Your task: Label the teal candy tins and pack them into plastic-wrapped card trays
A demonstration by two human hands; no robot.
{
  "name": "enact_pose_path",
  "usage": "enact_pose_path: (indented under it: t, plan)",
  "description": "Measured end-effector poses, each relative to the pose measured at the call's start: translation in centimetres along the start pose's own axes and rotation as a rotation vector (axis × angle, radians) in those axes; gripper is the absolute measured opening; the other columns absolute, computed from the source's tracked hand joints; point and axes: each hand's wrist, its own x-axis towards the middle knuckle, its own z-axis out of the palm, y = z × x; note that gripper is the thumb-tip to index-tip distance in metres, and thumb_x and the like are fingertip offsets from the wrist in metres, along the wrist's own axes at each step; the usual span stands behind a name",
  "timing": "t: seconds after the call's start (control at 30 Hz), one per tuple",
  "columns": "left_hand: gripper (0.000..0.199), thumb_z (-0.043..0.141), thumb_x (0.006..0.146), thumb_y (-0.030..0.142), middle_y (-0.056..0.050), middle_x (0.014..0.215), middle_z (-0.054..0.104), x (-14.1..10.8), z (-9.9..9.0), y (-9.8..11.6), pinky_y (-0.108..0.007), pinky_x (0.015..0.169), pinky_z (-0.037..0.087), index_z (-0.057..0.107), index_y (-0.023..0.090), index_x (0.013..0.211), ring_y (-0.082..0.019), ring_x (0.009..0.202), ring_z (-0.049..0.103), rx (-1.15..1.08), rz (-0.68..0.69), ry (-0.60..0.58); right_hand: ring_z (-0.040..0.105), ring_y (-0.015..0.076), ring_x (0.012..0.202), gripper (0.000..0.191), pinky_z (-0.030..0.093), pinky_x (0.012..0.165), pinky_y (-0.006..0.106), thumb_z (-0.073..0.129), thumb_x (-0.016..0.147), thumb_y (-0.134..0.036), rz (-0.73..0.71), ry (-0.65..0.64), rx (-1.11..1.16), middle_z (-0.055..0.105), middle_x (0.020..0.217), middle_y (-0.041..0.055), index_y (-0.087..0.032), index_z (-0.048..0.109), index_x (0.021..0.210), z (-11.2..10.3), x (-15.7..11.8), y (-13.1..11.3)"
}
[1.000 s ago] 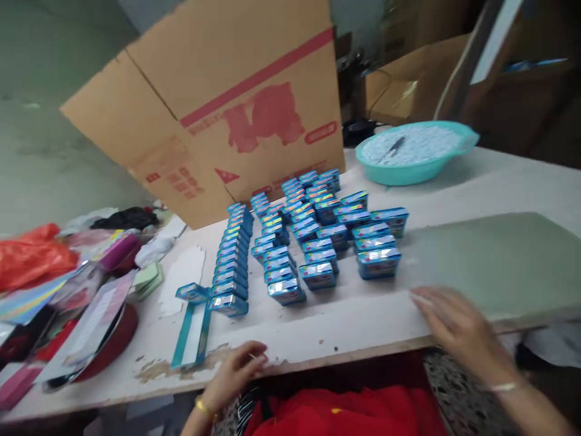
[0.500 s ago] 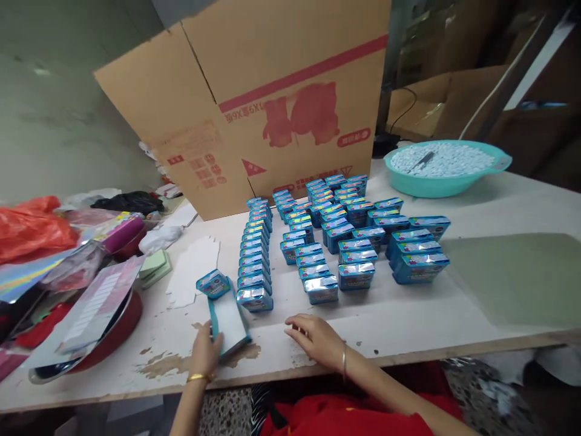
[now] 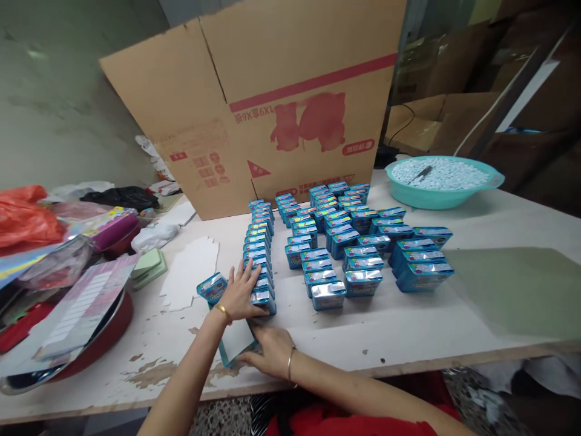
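Observation:
My left hand (image 3: pixel 240 293) lies with fingers spread over the near end of a long row of small blue printed boxes (image 3: pixel 256 247). Below it, my right hand (image 3: pixel 273 351) grips the near right end of a blue box with a white face (image 3: pixel 236 342); part of that box is hidden under my left hand and forearm. A single small blue box (image 3: pixel 212 287) stands tilted at the far end of it. Several more blue boxes (image 3: pixel 327 295) stand in uneven rows to the right.
A large cardboard carton (image 3: pixel 308 79) stands behind the rows. At the back right is a turquoise basin (image 3: pixel 447 197) full of small pale pieces. White card sheets (image 3: pixel 193 272), a green case (image 3: pixel 149 268) and a red bowl (image 3: pixel 102 339) holding sheets are on the left.
My left hand has left the white-faced box and moved up and right onto the row. My right hand has moved left and taken hold of that box. The view has shifted slightly.

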Motion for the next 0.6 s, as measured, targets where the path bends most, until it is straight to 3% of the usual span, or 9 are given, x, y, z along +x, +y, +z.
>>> enact_pose_path:
  t: [0.1, 0.27, 0.37, 0.47, 0.53, 0.6]
  plan:
    - [0.117, 0.072, 0.054, 0.061, -0.019, 0.156, 0.015, -0.2, 0.3, 0.2, -0.061, 0.111, 0.007, 0.020, 0.015, 0.148, -0.041, 0.142, 0.007, 0.036, 0.021, -0.061, 0.065, 0.0348, 0.096, 0.076, 0.051, 0.078, 0.042, 0.053, 0.078, -0.066, 0.045, -0.025, -0.018, 0.067, 0.109, 0.0197, -0.010, 0.049, 0.128, 0.9, 1.0, -0.8]
    - [0.100, 0.071, 0.060, 0.041, -0.018, 0.150, 0.029, -2.0, 0.0, 1.6, -0.058, 0.113, 0.007, 0.026, 0.017, 0.146, -0.037, 0.140, 0.021, 0.064, 0.013, 0.030, 0.066, 0.0309, 0.095, 0.045, 0.051, 0.076, 0.039, 0.045, 0.090, -0.046, 0.115, -0.047, -0.056, 0.068, 0.106, 0.0187, -0.010, 0.061, 0.112, 1.8, 1.7, -1.6]
    - [0.106, 0.073, 0.055, 0.036, -0.018, 0.139, 0.039, -1.5, -0.3, 2.1, -0.055, 0.109, 0.024, 0.024, 0.018, 0.147, -0.037, 0.129, 0.035, 0.007, 0.022, 0.037, 0.067, 0.0302, 0.093, 0.043, 0.052, 0.075, 0.038, 0.040, 0.092, -0.041, 0.126, -0.053, -0.076, 0.069, 0.102, 0.0181, -0.010, 0.060, 0.113, 2.0, 1.9, -1.8]
    - [0.114, 0.076, 0.051, 0.035, -0.019, 0.132, 0.040, -0.4, -0.5, 2.5, -0.051, 0.098, 0.040, 0.020, 0.017, 0.148, -0.038, 0.122, 0.040, -0.103, -0.050, 0.020, 0.067, 0.0293, 0.092, 0.043, 0.052, 0.074, 0.038, 0.040, 0.092, -0.039, 0.126, -0.027, -0.098, 0.070, 0.101, 0.0171, -0.010, 0.054, 0.121, 2.1, 2.5, -1.7]
    - [0.112, 0.076, 0.053, 0.037, -0.017, 0.130, 0.040, -0.2, -1.2, 2.7, -0.051, 0.095, 0.042, 0.020, 0.019, 0.148, -0.038, 0.120, 0.041, -0.189, -0.107, 0.076, 0.068, 0.0279, 0.091, 0.039, 0.052, 0.073, 0.036, 0.043, 0.091, -0.032, 0.135, -0.052, -0.132, 0.070, 0.099, 0.0167, -0.010, 0.053, 0.121, 2.0, 3.1, -1.6]
    - [0.110, 0.076, 0.057, 0.038, -0.015, 0.130, 0.040, -1.0, -2.5, 2.9, -0.052, 0.098, 0.039, 0.018, 0.023, 0.148, -0.036, 0.121, 0.041, -0.274, -0.115, 0.206, 0.069, 0.0274, 0.088, 0.039, 0.053, 0.071, 0.035, 0.046, 0.089, -0.024, 0.141, -0.102, -0.169, 0.070, 0.097, 0.0170, -0.010, 0.051, 0.124, 1.7, 3.4, -1.3]
